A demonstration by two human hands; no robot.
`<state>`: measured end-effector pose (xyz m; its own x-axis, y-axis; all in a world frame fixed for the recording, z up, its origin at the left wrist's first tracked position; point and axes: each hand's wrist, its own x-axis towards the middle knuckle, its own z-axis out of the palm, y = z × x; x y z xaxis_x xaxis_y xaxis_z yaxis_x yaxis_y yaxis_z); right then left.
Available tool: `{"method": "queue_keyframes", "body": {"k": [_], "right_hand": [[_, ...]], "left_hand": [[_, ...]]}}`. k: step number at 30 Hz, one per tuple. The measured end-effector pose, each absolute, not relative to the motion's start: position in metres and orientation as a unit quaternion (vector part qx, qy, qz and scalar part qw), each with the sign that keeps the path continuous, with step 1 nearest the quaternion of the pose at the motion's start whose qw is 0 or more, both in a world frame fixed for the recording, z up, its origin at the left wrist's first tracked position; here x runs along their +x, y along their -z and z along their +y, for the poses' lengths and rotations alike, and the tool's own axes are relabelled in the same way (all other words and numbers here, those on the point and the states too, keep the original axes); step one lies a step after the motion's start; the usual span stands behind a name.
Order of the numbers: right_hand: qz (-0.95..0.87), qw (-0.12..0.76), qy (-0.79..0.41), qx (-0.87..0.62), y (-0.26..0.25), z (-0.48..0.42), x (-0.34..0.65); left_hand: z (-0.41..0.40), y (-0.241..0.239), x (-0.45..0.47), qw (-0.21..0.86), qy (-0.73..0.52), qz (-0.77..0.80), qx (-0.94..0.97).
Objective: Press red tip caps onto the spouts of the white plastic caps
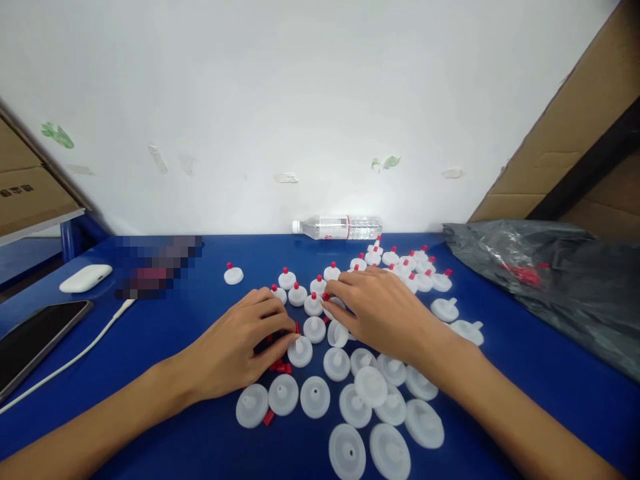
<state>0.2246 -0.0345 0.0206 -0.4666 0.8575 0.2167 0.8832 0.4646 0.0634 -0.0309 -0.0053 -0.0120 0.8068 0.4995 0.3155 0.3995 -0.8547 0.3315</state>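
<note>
Round white plastic lids with a nozzle in the middle lie across the blue table. My left hand [245,337] is curled low on the left, thumb and forefinger pinched at a small red cap [298,328] just above a bare-nozzled white lid [300,352]. More loose red caps [284,368] lie under and beside that palm. To the right, my right hand [375,307] reaches over the lids, its thumb and forefinger closed at a red cap [325,297] on a lid mostly hidden by the fingers. Several capped lids [313,305] stand just left of those fingertips.
Bare lids [347,452] spread in front; more capped ones [424,281] gather behind my right hand. A clear bottle [340,227] lies along the wall. A phone [40,337], white case [86,278] and cable [75,363] are left; a grey plastic bag [555,300] is right.
</note>
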Motion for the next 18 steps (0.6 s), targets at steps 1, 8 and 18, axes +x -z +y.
{"method": "queue_keyframes", "body": {"k": [1,8,18], "right_hand": [[-0.853,0.076,0.082,-0.510,-0.0204,-0.0349,0.2242],[-0.857,0.071,0.069,-0.505,-0.0202,-0.0376,0.2220],[-0.858,0.069,0.063,-0.506,-0.0195,-0.0372,0.2222]], "left_hand": [[-0.0054,0.0112,-0.0304,0.125,-0.199,0.238,0.943],[-0.0054,0.0105,-0.0297,0.124,-0.192,0.242,0.943],[-0.0047,0.0118,-0.0302,0.123,-0.184,0.238,0.946]]}}
